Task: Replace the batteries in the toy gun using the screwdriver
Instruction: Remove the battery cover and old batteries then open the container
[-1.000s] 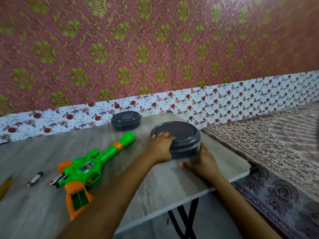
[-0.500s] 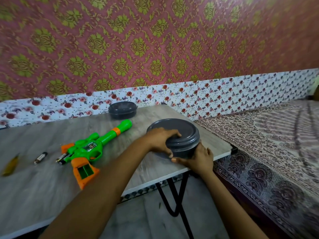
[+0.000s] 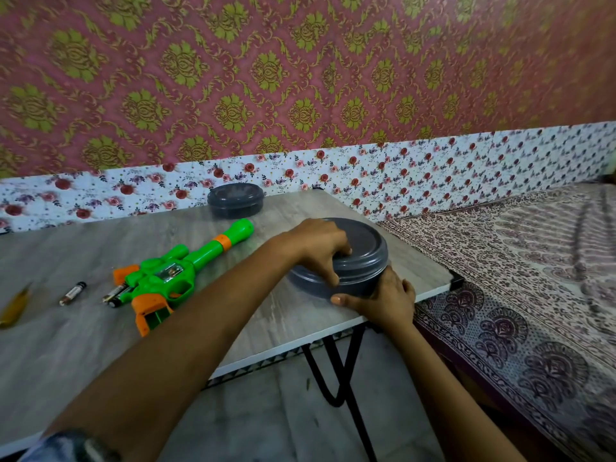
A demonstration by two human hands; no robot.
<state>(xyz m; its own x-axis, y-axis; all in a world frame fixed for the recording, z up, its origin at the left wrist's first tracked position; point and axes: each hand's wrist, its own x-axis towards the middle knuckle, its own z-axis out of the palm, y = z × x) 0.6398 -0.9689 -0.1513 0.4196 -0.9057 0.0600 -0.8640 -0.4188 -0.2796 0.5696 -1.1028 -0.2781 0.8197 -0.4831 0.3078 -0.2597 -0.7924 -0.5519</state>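
Right now, in the head view, both hands are busy with a round grey box (image 3: 358, 278) near the table's (image 3: 66, 355) right front corner, not with the gun. The left hand (image 3: 320, 248) lies over the lid (image 3: 365, 236), fingers curled down around its near rim and gripping it. The right hand (image 3: 383, 300) clasps the box's near-right wall from below, thumb pressed flat along the base. This looks like a twist or a pull to get the lid off, probably to reach fresh batteries, though what is inside is hidden. The gun (image 3: 173, 278) lies flat on the table, well to the left of both hands and touched by neither. Its long axis runs diagonally, with the orange grip and its open slot at the near left and the green muzzle at the far right, pointing toward a second box (image 3: 236, 200) by the wall. The left forearm crosses just in front of the barrel, so the left hand is nearer to the gun, and the right would have to reach across the box to get to it. Two loose batteries lie left of the gun: one (image 3: 113, 295) touches its rear end and the other (image 3: 72, 293) lies a little further off. A yellow tool (image 3: 13, 308) at the far left edge may be the screwdriver, but it is too blurred to be sure. Whatever comes out of the box has to travel leftward to the grip end of the gun, and the left hand is better placed for that.
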